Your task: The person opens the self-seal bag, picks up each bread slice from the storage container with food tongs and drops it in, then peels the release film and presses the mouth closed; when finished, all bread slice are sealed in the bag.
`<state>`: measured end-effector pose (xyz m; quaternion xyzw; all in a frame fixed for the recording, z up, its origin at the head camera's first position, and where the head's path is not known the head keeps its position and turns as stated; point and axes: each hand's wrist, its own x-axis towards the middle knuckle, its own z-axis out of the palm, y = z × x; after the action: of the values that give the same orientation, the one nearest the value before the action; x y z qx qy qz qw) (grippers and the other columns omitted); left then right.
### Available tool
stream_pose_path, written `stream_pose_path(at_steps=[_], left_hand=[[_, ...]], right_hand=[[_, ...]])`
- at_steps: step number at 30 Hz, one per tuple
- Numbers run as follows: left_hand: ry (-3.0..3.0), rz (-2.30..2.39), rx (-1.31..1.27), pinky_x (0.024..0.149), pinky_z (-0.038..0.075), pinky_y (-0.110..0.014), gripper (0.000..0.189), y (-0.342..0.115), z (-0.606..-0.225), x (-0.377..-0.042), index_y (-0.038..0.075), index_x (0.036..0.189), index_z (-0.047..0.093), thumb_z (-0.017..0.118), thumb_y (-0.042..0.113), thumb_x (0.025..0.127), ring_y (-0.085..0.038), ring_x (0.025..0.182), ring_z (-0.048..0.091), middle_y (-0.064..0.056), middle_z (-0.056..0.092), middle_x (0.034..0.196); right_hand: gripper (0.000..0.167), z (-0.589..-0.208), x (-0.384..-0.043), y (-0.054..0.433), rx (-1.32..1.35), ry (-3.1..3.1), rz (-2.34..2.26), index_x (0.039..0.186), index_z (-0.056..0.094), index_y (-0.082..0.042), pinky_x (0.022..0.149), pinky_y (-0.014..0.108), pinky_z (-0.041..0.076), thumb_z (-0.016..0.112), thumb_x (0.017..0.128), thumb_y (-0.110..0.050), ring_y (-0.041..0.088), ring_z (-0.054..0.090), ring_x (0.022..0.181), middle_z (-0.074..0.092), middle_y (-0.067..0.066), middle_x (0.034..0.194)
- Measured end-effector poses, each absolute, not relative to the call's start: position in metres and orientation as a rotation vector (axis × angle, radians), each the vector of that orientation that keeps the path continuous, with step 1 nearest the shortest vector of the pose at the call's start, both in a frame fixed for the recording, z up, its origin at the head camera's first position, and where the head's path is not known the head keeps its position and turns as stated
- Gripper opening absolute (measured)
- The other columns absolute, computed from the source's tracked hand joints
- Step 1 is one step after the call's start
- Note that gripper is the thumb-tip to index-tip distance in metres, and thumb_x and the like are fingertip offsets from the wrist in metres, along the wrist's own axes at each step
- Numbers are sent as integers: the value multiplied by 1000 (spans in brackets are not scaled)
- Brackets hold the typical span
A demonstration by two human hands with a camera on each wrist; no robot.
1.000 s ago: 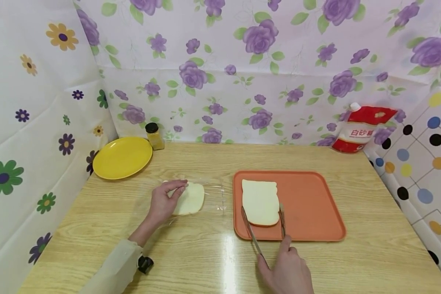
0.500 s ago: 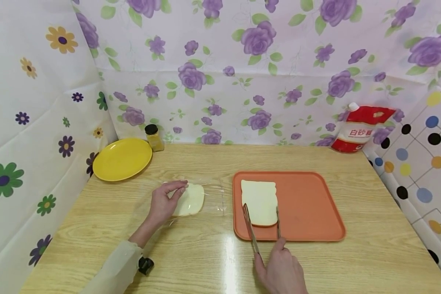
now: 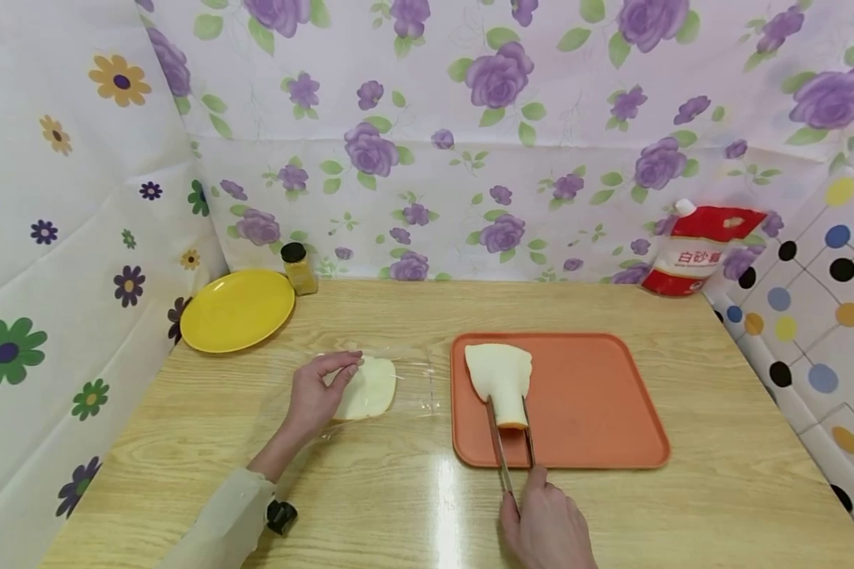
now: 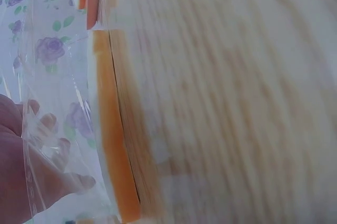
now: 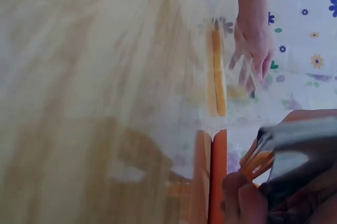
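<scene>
My left hand [image 3: 319, 395] pinches the upper edge of a clear plastic bag [image 3: 416, 387], left of centre on the table. Inside the bag lies a pale bread slice [image 3: 370, 387], whose orange-brown crust [image 4: 113, 129] shows side-on in the left wrist view. My right hand [image 3: 548, 518] grips metal tongs [image 3: 500, 450] by their arms. The tong tips squeeze a second bread slice [image 3: 501, 367] from both sides over the orange tray [image 3: 598, 403]. Its near half is folded into a narrow roll, while the far half stays fanned out.
A yellow plate [image 3: 238, 312] sits at the back left, with a black-lidded jar [image 3: 299, 269] beside it. A red and white sugar pouch [image 3: 700, 251] leans in the back right corner. Flowered cloth [image 3: 427, 142] covers the wall behind the wooden table [image 3: 370, 506].
The tong arms have moved inward and closed on the slice's near half, which was flat and is now bunched up. The left hand and bag stay put.
</scene>
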<state>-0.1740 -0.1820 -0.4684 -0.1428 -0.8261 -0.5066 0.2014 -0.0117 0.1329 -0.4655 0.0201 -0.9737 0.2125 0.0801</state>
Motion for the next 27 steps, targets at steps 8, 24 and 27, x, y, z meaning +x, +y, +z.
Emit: stream_pose_path(at_steps=[8, 24, 27], left_hand=[[-2291, -1413, -422, 93, 48, -26, 16, -182, -470, -174, -1, 99, 78, 73, -10, 86, -35, 106, 66, -14, 74, 105], [-2287, -1385, -472, 93, 50, -34, 19, -183, -470, -173, -1, 101, 77, 73, -10, 85, -34, 107, 65, -11, 74, 106], [-2278, -1384, -482, 93, 51, -35, 19, -183, -471, -173, -1, 102, 77, 73, -10, 85, -34, 107, 65, -12, 74, 106]], right_hand=[[32, -464, -9, 147, 60, -2972, 501, 94, 55, 7, 33, 30, 33, 71, 89, -19, 14, 41, 39, 42, 1, 56], [36, -444, -28, 202, 528, -2831, 317, 114, 58, -3, 36, 19, 24, 77, 87, -18, 1, 28, 43, 38, -10, 65], [35, -437, -40, 208, 629, -2828, 331, 114, 60, -5, 37, 18, 23, 78, 87, -18, -1, 27, 44, 36, -12, 67]])
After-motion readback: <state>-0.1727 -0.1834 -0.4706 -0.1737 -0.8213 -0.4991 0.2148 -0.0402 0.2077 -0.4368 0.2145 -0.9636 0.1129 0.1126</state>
